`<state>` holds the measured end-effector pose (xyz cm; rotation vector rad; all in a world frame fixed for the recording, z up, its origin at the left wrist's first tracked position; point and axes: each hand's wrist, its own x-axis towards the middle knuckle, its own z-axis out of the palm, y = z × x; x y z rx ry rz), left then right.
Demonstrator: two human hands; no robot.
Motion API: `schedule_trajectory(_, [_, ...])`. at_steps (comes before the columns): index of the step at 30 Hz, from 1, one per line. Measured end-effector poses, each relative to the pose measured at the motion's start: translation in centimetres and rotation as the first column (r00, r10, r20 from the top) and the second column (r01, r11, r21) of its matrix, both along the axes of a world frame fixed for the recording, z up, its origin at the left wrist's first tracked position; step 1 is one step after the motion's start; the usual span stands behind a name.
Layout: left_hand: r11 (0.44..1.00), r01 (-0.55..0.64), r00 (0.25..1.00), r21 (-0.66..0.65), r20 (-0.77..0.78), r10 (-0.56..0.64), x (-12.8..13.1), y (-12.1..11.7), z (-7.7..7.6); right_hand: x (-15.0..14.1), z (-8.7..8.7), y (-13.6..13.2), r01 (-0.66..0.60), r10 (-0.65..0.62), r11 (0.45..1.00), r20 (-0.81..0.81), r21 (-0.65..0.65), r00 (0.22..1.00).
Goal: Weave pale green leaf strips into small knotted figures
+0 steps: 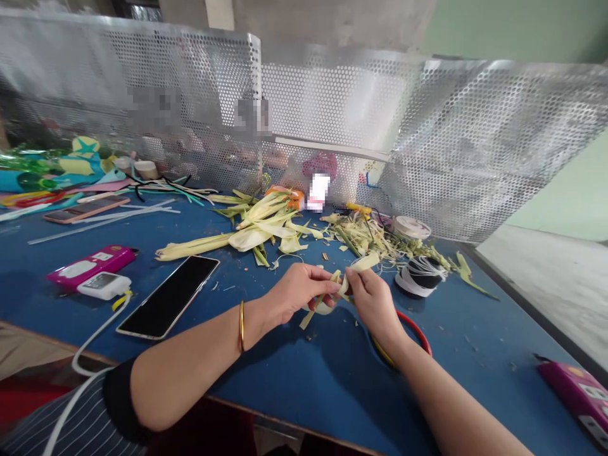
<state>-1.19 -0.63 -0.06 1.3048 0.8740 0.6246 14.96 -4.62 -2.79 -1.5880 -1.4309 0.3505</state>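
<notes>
Between my two hands is a pale strip of corn husk (365, 262), folded or twisted where the fingers meet. My left hand (300, 290), with a gold bangle at the wrist, pinches its lower left part, and a loose end sticks out below the fingers. Thumb and fingers of my right hand (373, 301) close on the strip from the other side, with a wide end rising above them. Beyond the hands lies a bundle of corn husks (259, 228). Close to my right hand stands a spool of white thread (420, 277).
A phone (168, 297) and a magenta power strip (95, 266) with a white charger lie left. Husk scraps (368, 237) are heaped at the back. Under my right wrist is a red and yellow ring (415, 329). A perforated metal screen (327, 101) borders the blue table (266, 373).
</notes>
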Motion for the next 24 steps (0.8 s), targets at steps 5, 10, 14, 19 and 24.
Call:
schedule_trajectory(5, [0.998, 0.021, 0.999, -0.058, 0.039, -0.019, 0.0, -0.2, 0.1, -0.4, -0.2, 0.0, -0.012, 0.01, 1.0, -0.074, -0.028, 0.997])
schedule_trajectory(10, [1.0, -0.025, 1.0, -0.01, 0.001, 0.025, 0.3, -0.7, 0.1, -0.7, 0.1, -0.2, -0.007, 0.005, 0.999, -0.036, -0.044, 0.999])
schedule_trajectory(14, [0.995, -0.095, 0.996, 0.026, -0.001, 0.095, 0.4, -0.5, 0.0, -0.6, 0.2, 0.0, -0.122, 0.059, 0.978, -0.334, -0.171, 0.941])
schedule_trajectory(19, [0.975, -0.198, 0.974, -0.096, 0.093, 0.207, 0.1, 0.6, -0.1, 0.1, 1.6, -0.2, -0.462, 0.201, 0.859, -0.684, -0.22, 0.701])
schedule_trajectory(24, [0.964, -0.204, 0.957, -0.17, 0.174, 0.233, -0.2, 1.2, -0.2, 0.8, 2.8, -0.6, -0.57, 0.234, 0.8, -0.777, -0.188, 0.584])
